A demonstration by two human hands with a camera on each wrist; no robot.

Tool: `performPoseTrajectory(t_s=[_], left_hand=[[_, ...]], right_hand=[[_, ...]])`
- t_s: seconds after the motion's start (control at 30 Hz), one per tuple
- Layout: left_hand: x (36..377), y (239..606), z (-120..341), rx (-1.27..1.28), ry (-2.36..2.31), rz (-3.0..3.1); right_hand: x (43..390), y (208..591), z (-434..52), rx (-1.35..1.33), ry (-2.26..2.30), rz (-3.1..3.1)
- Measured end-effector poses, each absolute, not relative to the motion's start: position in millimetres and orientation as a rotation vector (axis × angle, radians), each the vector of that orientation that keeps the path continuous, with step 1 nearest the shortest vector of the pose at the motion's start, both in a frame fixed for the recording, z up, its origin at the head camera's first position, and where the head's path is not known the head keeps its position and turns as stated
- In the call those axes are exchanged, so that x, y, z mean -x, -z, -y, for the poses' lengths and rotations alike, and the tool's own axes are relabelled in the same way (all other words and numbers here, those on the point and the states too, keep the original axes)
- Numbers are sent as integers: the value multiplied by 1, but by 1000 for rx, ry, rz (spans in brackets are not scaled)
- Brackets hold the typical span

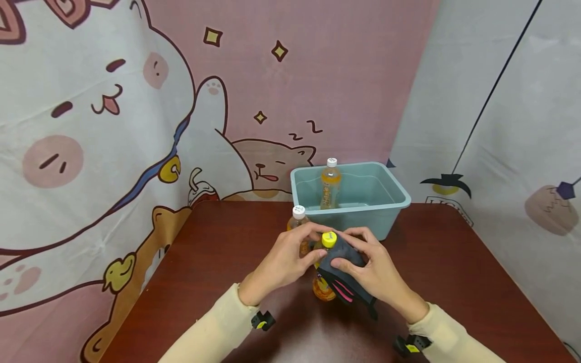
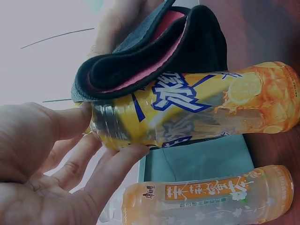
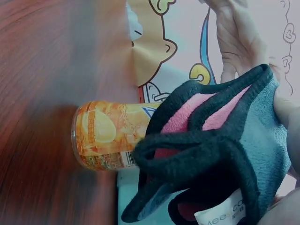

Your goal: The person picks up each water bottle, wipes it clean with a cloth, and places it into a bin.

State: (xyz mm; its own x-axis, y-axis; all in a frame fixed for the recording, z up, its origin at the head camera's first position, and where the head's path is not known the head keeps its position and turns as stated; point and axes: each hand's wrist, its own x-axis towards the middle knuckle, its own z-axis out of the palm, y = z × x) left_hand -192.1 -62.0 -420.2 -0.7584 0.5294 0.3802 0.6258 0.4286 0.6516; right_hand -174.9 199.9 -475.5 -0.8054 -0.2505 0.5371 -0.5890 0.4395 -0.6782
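Two cream-sleeved forearms reached in from the bottom edge over a dark reddish-brown wooden counter point(image 1: 454, 262). Between them stood a clear plastic bottle of orange drink with a yellow cap and a yellow label with blue lettering point(image 1: 324, 287), upright near the middle of the counter. Left hand point(image 1: 283, 259) gripped this bottle near its neck, fingers point(image 2: 119, 159) and thumb curled round it. Right hand point(image 1: 369, 269) held a folded dark grey fleece cloth with black edging and pink lining point(image 1: 346, 272) pressed against the bottle's upper part, fingers curled over the cloth just below the cap. Just behind the left hand stood a second clear plastic bottle of orange tea with a white cap point(image 1: 297, 222), close to the first. Farther back sat a pale blue-green rectangular plastic tub point(image 1: 390, 201), with a third orange drink bottle with a white cap point(image 1: 330, 184) upright inside it. Behind the counter hung a pink and white cartoon-animal backdrop point(image 1: 113, 126).
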Motion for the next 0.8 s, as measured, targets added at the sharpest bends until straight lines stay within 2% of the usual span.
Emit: performPoseTrajectory(t_s=[0.8], left_hand=[[192,421,60,1055,1285,2545]], right_hand=[[176,479,-217,-782,-1112,2349]])
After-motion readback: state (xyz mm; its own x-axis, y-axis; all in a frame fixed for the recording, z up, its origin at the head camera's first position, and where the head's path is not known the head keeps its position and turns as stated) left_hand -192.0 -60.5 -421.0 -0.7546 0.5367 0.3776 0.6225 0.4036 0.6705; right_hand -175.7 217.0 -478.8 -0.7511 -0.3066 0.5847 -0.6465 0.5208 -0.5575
